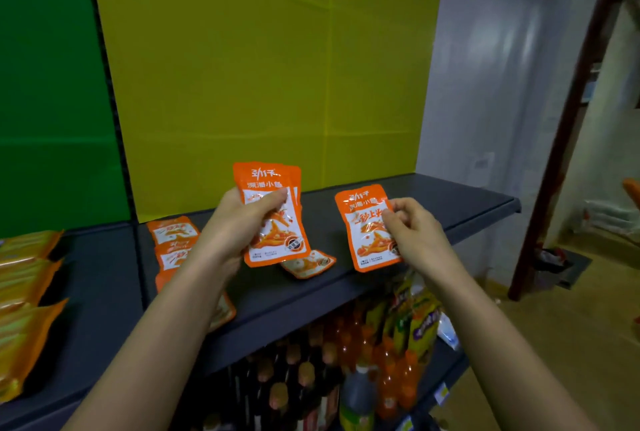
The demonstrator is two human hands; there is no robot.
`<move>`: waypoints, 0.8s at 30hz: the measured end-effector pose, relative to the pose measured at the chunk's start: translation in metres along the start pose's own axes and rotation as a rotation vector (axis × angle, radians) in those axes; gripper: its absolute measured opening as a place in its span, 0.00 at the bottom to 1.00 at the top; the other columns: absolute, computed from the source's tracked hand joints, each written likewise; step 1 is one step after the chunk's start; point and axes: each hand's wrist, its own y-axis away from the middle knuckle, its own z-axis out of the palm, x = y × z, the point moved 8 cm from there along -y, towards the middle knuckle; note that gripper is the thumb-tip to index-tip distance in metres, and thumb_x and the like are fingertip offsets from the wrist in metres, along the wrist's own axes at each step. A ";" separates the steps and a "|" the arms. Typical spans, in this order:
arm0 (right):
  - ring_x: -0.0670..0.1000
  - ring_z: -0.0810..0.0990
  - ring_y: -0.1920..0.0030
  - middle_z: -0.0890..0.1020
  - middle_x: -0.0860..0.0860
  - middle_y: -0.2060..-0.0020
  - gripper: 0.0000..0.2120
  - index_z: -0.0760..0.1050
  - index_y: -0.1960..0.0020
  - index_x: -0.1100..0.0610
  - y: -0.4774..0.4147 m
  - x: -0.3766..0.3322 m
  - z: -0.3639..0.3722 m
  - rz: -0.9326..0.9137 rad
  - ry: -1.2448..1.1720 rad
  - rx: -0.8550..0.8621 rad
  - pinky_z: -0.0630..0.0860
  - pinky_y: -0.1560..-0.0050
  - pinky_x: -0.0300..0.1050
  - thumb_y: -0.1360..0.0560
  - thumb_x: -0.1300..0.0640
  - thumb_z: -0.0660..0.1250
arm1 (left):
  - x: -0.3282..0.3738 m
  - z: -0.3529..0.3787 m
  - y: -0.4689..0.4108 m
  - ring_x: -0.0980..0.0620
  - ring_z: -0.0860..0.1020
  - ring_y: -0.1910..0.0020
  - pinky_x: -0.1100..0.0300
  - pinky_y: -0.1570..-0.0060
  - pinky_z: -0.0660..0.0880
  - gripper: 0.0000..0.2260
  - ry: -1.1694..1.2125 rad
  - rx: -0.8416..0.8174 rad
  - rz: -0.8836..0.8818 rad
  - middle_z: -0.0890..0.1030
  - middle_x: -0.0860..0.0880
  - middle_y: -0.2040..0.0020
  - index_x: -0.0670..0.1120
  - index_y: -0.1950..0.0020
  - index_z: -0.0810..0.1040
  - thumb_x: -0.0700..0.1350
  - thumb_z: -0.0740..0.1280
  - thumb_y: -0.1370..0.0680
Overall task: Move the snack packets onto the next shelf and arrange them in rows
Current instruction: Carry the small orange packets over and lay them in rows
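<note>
My left hand (239, 222) grips a small stack of orange snack packets (277, 240), held upright above the dark grey shelf (433, 209). A single orange packet (367, 243) is pinched at its right edge by my right hand (412, 233), a little to the right of the stack. Flat on the shelf lie more orange packets: a column at the left (173, 233), partly hidden by my left forearm, and one packet (308, 264) just below the held stack.
Yellow-orange bags (24, 292) fill the neighbouring shelf section at the left. Under the shelf stand bottles (363, 368) and colourful bags (419, 319). A yellow back panel (270, 67) rises behind the shelf. At the right, a doorway (588, 119) opens onto the floor.
</note>
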 end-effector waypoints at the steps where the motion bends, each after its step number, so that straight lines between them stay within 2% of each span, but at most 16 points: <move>1: 0.50 0.81 0.57 0.80 0.50 0.58 0.08 0.73 0.44 0.54 -0.014 0.001 0.006 -0.012 -0.008 -0.015 0.75 0.58 0.43 0.21 0.54 0.59 | 0.000 -0.001 -0.009 0.56 0.81 0.74 0.60 0.69 0.80 0.01 -0.005 0.024 -0.003 0.83 0.51 0.69 0.47 0.56 0.78 0.43 0.68 0.25; 4: 0.52 0.82 0.53 0.81 0.52 0.57 0.11 0.72 0.41 0.57 -0.052 0.010 0.031 -0.005 -0.026 -0.089 0.77 0.51 0.48 0.21 0.54 0.59 | -0.002 -0.004 -0.028 0.56 0.81 0.75 0.61 0.71 0.79 0.02 -0.022 0.096 -0.019 0.83 0.50 0.72 0.47 0.58 0.77 0.42 0.67 0.25; 9: 0.53 0.82 0.51 0.81 0.57 0.49 0.13 0.71 0.39 0.60 -0.109 0.028 0.071 0.010 -0.013 -0.225 0.77 0.51 0.47 0.21 0.55 0.59 | -0.004 -0.013 -0.047 0.55 0.78 0.80 0.63 0.73 0.77 0.05 -0.082 0.246 -0.049 0.80 0.49 0.74 0.45 0.60 0.74 0.41 0.64 0.25; 11: 0.54 0.82 0.49 0.81 0.57 0.47 0.13 0.70 0.39 0.60 -0.132 0.035 0.086 0.017 0.000 -0.282 0.77 0.51 0.46 0.21 0.56 0.60 | -0.008 -0.017 -0.050 0.53 0.78 0.80 0.61 0.72 0.76 0.04 -0.084 0.295 -0.073 0.79 0.48 0.74 0.45 0.59 0.73 0.41 0.62 0.25; 14: 0.55 0.81 0.46 0.79 0.57 0.45 0.14 0.69 0.38 0.61 -0.165 0.045 0.110 0.021 0.023 -0.371 0.77 0.48 0.47 0.21 0.56 0.60 | -0.014 -0.018 -0.051 0.52 0.78 0.80 0.62 0.74 0.76 0.04 -0.107 0.339 -0.115 0.79 0.49 0.76 0.45 0.60 0.71 0.42 0.60 0.25; 19: 0.57 0.80 0.44 0.79 0.60 0.42 0.13 0.70 0.40 0.62 -0.208 0.061 0.146 0.008 0.083 -0.466 0.76 0.41 0.54 0.21 0.57 0.60 | -0.017 -0.007 -0.056 0.53 0.79 0.77 0.62 0.73 0.78 0.02 -0.177 0.408 -0.153 0.80 0.45 0.66 0.45 0.54 0.72 0.42 0.62 0.24; 21: 0.58 0.79 0.43 0.79 0.60 0.42 0.13 0.72 0.41 0.63 -0.220 0.066 0.158 -0.020 0.105 -0.489 0.75 0.40 0.55 0.22 0.57 0.60 | -0.020 0.000 -0.061 0.54 0.80 0.77 0.63 0.74 0.78 0.05 -0.182 0.431 -0.160 0.81 0.45 0.64 0.44 0.50 0.72 0.42 0.63 0.24; 24: 0.59 0.78 0.43 0.80 0.60 0.44 0.13 0.74 0.43 0.64 -0.234 0.070 0.171 -0.099 0.177 -0.492 0.74 0.42 0.51 0.22 0.57 0.61 | -0.022 0.014 -0.067 0.56 0.80 0.78 0.65 0.77 0.77 0.02 -0.161 0.444 -0.156 0.82 0.49 0.71 0.44 0.52 0.73 0.40 0.63 0.23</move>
